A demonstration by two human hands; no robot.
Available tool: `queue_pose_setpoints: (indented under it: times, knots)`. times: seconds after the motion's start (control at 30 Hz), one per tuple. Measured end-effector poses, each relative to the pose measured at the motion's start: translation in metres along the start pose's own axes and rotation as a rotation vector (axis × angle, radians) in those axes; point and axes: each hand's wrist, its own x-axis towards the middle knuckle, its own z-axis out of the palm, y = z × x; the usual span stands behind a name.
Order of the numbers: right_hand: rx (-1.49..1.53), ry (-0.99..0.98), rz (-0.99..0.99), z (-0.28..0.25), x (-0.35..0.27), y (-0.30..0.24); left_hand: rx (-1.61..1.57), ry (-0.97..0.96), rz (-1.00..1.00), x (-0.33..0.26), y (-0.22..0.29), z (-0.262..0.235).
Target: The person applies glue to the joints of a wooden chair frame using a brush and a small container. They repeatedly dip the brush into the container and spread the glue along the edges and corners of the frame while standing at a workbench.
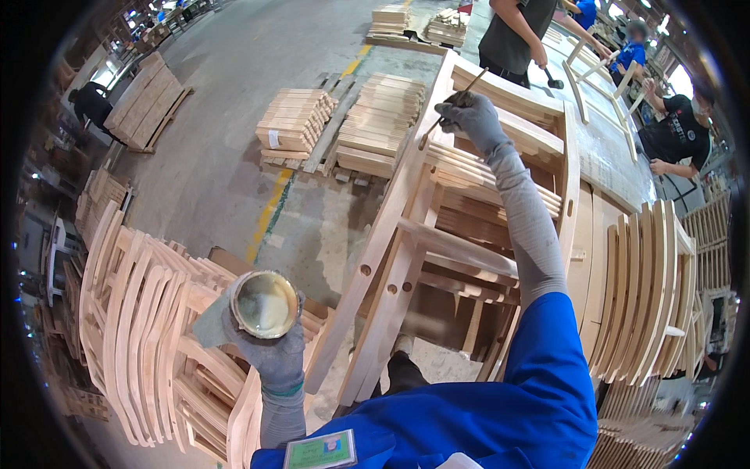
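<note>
Blue shirt (469, 414): foreground
Thin brown stick (477, 80): aslant, pinched by grey-gloved right fingers (451, 112)
Round pale-rimmed can (266, 274): creamy liquid (273, 309), left fingers (237, 319) clasping

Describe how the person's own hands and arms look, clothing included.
The left hand and right hand both wear grey fabric gloves. A thin green band edges the left glove's cuff. Wrinkled, pale grey sleeves cover the forearms; above the right one sits a wide, bright blue sleeve. No cables show on either arm.
</note>
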Motion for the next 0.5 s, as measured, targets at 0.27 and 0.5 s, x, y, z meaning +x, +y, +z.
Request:
queue_pose_setpoints:
  times: [0.27,0.5]
  knots:
    - [0.226,-0.035,-0.146,0.002,-0.105,-0.065,-0.359,-0.147,-0.054,0.001,0.023,0.02]
    - [0.238,-0.131,-0.365,0.07,-0.278,-0.112,-1.061,-0.229,-0.283,-0.036,0.046,0.032]
